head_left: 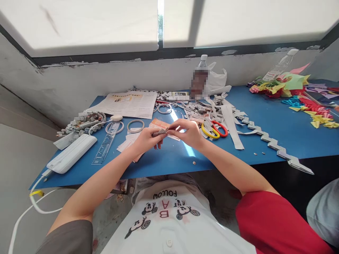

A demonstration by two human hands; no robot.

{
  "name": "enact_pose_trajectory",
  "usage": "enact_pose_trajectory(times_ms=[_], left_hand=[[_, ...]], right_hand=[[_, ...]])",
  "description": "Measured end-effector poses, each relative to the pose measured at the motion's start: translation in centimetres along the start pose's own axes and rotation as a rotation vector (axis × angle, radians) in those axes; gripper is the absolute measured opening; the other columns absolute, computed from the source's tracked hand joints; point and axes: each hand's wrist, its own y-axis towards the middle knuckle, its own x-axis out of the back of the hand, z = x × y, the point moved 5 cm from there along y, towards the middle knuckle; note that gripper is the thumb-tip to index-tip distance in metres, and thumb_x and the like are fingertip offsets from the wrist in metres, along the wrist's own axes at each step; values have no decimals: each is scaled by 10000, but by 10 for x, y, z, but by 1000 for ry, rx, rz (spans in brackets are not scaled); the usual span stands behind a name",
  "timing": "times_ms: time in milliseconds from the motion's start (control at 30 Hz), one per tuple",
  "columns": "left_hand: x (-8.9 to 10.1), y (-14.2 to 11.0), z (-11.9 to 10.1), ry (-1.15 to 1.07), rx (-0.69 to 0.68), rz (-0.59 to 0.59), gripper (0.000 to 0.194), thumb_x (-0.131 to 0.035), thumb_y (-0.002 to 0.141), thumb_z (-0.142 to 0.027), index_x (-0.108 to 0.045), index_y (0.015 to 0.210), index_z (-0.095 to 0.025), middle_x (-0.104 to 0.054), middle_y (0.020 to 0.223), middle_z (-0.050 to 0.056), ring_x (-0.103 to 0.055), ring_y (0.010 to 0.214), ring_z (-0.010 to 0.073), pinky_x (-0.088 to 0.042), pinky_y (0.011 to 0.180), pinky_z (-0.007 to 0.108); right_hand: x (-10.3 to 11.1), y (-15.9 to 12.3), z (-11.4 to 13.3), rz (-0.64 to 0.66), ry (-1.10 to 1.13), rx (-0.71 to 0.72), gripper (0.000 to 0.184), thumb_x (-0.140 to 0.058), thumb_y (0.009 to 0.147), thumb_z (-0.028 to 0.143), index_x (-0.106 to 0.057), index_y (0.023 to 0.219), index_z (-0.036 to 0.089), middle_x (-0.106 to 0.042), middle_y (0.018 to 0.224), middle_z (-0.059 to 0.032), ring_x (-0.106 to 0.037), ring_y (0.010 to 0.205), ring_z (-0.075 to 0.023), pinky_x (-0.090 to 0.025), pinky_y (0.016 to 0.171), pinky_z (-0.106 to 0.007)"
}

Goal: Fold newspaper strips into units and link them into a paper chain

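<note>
Head view, left hand: the left hand [148, 138], left of the scissors [214, 129], grasps a small folded paper piece [159, 132] between thumb and fingers.
Right hand: the right hand [189, 132], just left of the scissors, has thumb and forefinger pinched at the piece's right end.
Folded piece: above the table [164, 164], left of the scissors; its long axis runs roughly from hand to hand, and the left hand covers more of it, while its free end points toward the right fingertips.
Paper slips: an orange-printed slip [159, 123] and pale printed slips [125, 144] lie left of the scissors.
Farther left of the scissors: a clear stencil ruler [102, 151], a white power strip [71, 153].
Beyond the scissors: a heap of paper scraps [196, 109].
Right of the scissors: a zigzag paper chain [267, 137].
Hard to tell: the folds are tiny, fingers hide both ends, and the bottle [202, 63] beyond the scissors is partly pixelated.
</note>
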Motion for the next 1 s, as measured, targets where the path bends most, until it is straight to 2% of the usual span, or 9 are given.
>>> enact_pose_trajectory(times_ms=[167,300,400,767,900,1000], left_hand=[[-5,2,9,-452,237,193,365,-636,819,-509,-656,795,-145,-466,498,-28,-521,393,103,-410,354,213],[-7,2,14,-622,314,243,332,-642,815,-478,-647,756,-151,-373,494,-41,-430,354,79,-320,304,208],[-8,3,13,-644,328,241,305,-653,806,-453,-629,736,-158,-373,498,-36,-409,354,75,-279,289,202],[-7,4,14,-639,344,241,304,-689,764,-453,-617,721,-160,-381,489,-36,-419,348,79,-255,280,193],[-6,3,10,-543,248,252,351,-643,806,-502,-606,718,-165,-361,482,-46,-426,349,84,-332,309,214],[-2,1,7,-308,140,207,388,-573,858,-526,-613,739,-158,-403,490,-41,-510,407,108,-432,390,232]], right_hand=[[-3,2,-8,78,354,-346,275,-749,732,364,-714,883,137,-719,805,-62,-656,671,-148,-579,599,-297],[-11,1,-9,148,500,-474,324,-798,660,381,-718,812,107,-699,668,-47,-635,580,-135,-569,566,-298],[-13,0,-8,147,544,-479,324,-807,643,399,-725,762,109,-699,637,-47,-626,548,-131,-561,546,-294],[-13,0,-7,135,571,-479,304,-812,639,382,-735,749,110,-707,642,-53,-629,541,-132,-561,541,-292],[-14,-1,-10,166,538,-458,292,-779,683,386,-735,771,112,-714,676,-59,-640,571,-134,-567,573,-297],[-15,-3,-11,154,458,-404,277,-747,717,381,-731,799,117,-713,693,-56,-651,598,-141,-573,600,-303]])
